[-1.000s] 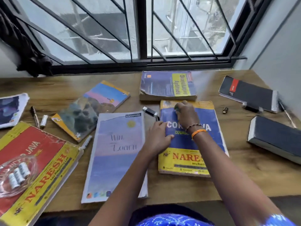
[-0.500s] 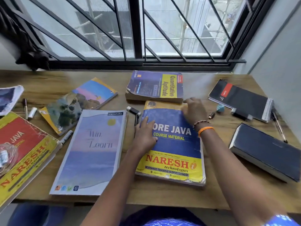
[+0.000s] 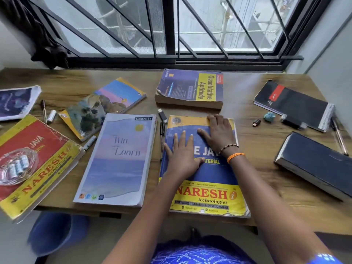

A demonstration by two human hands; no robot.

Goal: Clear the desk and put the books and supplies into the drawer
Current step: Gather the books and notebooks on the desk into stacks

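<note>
Pressing flat, both open hands, left grip [image 3: 181, 153] and right grip [image 3: 219, 130], are resting on the blue-and-yellow paperback coursebook [image 3: 205, 180], its long axis running toward the person.

Wooden counter [image 3: 257, 149] strewn with books and pens

Under the hands [image 3: 182, 155] lies the Core Java book [image 3: 205, 187]; left of them the Classmate notebook [image 3: 118, 159], beyond them the Quantitative Aptitude book [image 3: 190, 88], right a black diary [image 3: 316, 162].

Wooden desk [image 3: 257, 145] under a black-barred window [image 3: 171, 27]; pale walls [image 3: 331, 44]; dark cloth [image 3: 43, 40] at left; daylight
</note>
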